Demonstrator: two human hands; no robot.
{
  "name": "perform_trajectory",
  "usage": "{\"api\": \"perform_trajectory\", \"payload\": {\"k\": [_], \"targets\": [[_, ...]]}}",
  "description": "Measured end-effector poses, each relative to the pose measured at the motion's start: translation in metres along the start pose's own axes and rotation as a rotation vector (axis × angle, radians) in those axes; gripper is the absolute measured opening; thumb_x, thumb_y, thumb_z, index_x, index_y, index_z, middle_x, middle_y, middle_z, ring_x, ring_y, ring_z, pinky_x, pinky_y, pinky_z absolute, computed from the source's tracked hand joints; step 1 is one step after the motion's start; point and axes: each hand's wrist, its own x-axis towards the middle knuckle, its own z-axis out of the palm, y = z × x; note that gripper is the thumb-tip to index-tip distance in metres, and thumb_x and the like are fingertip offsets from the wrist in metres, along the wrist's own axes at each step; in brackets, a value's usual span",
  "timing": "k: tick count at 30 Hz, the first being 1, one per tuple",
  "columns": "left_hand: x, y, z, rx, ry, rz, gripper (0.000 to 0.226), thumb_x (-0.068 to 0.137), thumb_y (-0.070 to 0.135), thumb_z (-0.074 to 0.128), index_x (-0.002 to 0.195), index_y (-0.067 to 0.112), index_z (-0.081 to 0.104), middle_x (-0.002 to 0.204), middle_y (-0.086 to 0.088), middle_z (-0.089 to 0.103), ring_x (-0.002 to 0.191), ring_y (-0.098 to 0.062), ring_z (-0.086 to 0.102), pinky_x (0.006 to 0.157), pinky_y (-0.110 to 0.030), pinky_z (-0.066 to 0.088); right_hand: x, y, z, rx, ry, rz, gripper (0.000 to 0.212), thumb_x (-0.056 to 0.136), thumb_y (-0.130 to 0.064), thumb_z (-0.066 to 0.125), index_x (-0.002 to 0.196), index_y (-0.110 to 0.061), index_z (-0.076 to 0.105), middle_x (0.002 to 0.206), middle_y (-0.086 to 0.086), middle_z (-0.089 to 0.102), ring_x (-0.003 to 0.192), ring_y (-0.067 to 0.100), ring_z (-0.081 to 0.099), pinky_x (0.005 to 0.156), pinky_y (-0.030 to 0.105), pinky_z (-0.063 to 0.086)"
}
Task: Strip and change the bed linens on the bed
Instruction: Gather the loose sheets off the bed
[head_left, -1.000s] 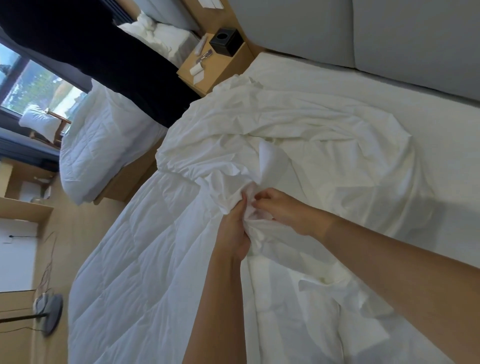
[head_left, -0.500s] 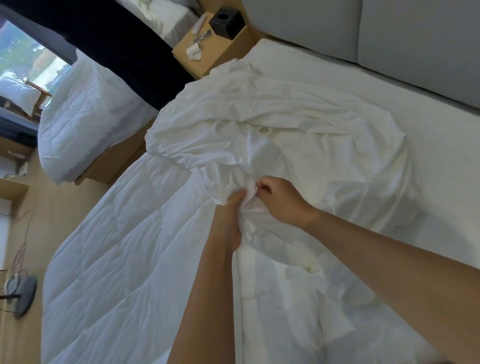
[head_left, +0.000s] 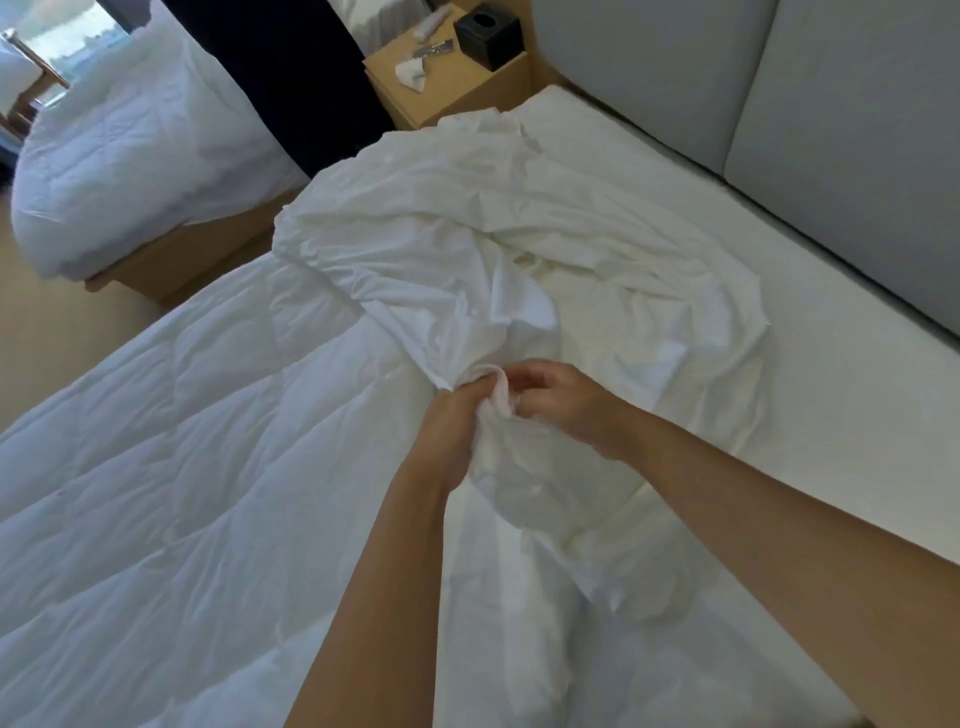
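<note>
White cotton fills most of what we see: the crumpled sheet lies heaped across the middle of the bed, between the quilt on our left and the smooth mattress that runs along the grey headboard; we have both hands on one gathered fold of it, near the centre. Our left hand is clenched round a bunch of the cloth, which we judge anchors the fold; our right hand sits just beside it, fingers curled and pinching the same ridge, though blur hides how much they hold. Held so close together, the hands seem to be hunting for an edge or a corner, so that the sheet can be pulled clear of the quilt; stripping looks partly done, since the sheet is already loose and bunched. Beyond, a wooden nightstand carries a black tissue box; a second bed stands well apart.
</note>
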Motion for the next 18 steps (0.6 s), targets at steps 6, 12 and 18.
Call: {"api": "perform_trajectory", "payload": {"k": [6,12,18], "targets": [[0.001,0.012,-0.012,-0.058,-0.001,0.053,0.013,0.087,0.02,0.058,0.091,0.016,0.069,0.079,0.002,0.074,0.072,-0.014,0.071,0.057,-0.023,0.053,-0.008,0.013,0.006,-0.418,0.035,-0.025,0.029,0.09,-0.012,0.053,0.063,-0.015,0.042,0.058,-0.01,0.039,0.047,0.001,0.033,0.052,0.019,0.029],[-0.007,0.019,-0.015,-0.207,-0.139,0.092,0.028,0.096,0.021,0.049,0.091,0.016,0.076,0.097,-0.005,0.074,0.092,-0.019,0.07,0.075,-0.031,0.055,-0.001,-0.002,0.014,-0.384,0.142,-0.061,0.037,0.094,-0.016,0.051,0.13,-0.024,0.045,0.107,-0.009,0.048,0.089,0.008,0.05,0.078,0.02,0.044],[-0.011,0.042,-0.033,-0.155,-0.168,0.109,0.031,0.099,0.025,0.042,0.11,0.009,0.066,0.106,-0.007,0.071,0.096,-0.018,0.069,0.074,-0.027,0.055,0.011,-0.016,0.022,-0.44,0.166,-0.162,0.015,0.094,-0.009,0.048,0.105,-0.005,0.058,0.101,0.008,0.062,0.093,0.025,0.058,0.072,0.021,0.041]]}}
